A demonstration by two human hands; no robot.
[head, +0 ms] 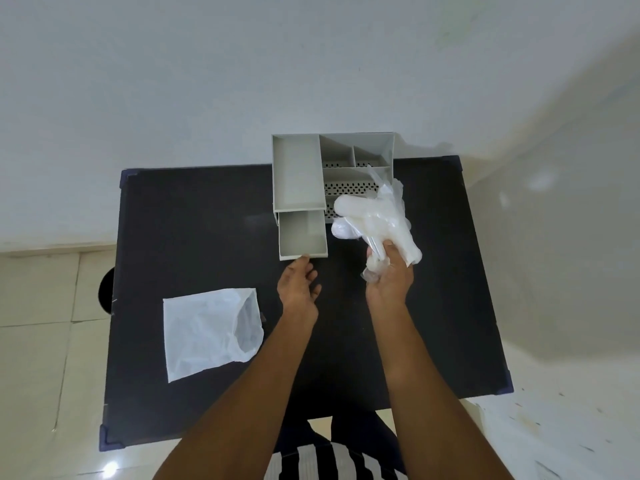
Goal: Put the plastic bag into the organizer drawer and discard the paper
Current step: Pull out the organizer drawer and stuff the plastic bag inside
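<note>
A grey desk organizer (pixel 298 174) stands at the far middle of the black table. Its drawer (pixel 302 237) is pulled out toward me and looks bare inside. My left hand (pixel 298 285) is open, its fingertips touching the drawer's front edge. My right hand (pixel 389 275) grips a clear plastic bag (pixel 374 220) with white rounded pieces inside, held above the table just right of the drawer. A white paper bag (pixel 207 332) lies flat on the table at the near left, its mouth gaping to the right.
The black table (pixel 194 230) has blue corner caps and stands against a white wall. Tiled floor shows at the left, with a dark round object (pixel 105 289) beside the table's left edge. The organizer's right part has small compartments and perforated panels.
</note>
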